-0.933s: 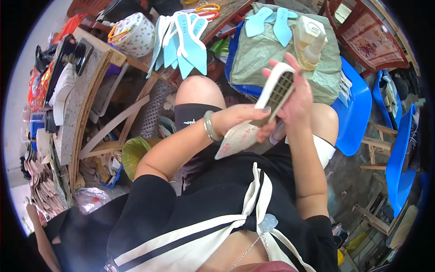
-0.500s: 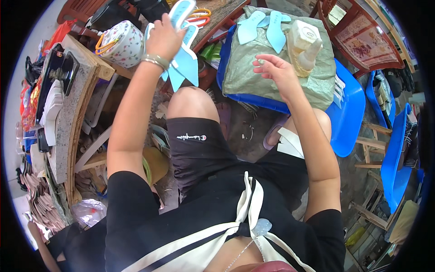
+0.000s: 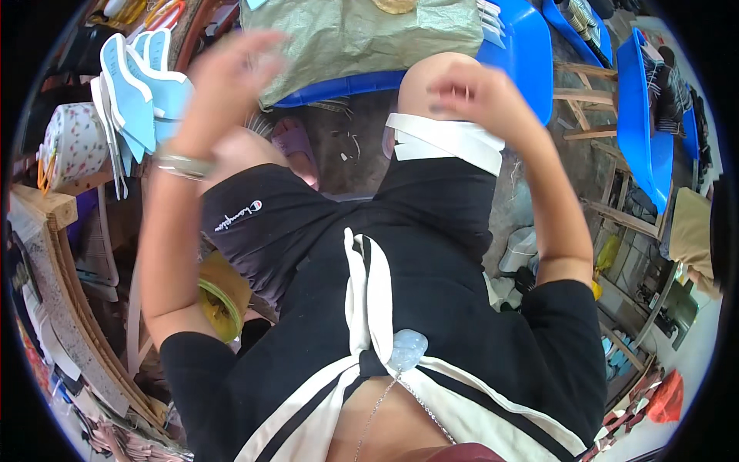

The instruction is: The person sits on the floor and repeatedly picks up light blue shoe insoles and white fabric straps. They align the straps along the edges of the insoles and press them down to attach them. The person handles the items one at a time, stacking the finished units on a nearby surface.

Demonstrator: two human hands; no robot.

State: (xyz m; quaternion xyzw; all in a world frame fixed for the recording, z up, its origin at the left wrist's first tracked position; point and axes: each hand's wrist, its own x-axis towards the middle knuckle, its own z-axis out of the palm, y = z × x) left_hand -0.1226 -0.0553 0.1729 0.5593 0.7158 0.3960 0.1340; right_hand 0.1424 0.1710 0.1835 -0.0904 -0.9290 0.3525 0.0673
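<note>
My left hand (image 3: 231, 88) is smeared by motion beside several light-blue shoe-sole-shaped pieces (image 3: 135, 96) with white edges. Its fingers look stretched out and apart, with nothing visible in them. The pieces stand in an overlapping bunch by the table edge, left of the hand. Over my right knee, my right hand (image 3: 489, 100) hangs with bent, blurred fingers; whether they pinch anything cannot be made out. White strips (image 3: 446, 142) lie across my right thigh, just below that hand.
Ahead, a blue tub (image 3: 323, 91) carries a greenish woven sheet (image 3: 366, 50). A flowered container (image 3: 77, 138) is at the left, beside a wooden-edged table (image 3: 69, 308). Blue bins (image 3: 647, 127) and wooden stools (image 3: 627, 204) stand at the right.
The view has turned right and downward. My left hand has come off the light-blue pieces, which now stand apart from it. My right hand has moved from near the woven sheet to above my right thigh.
</note>
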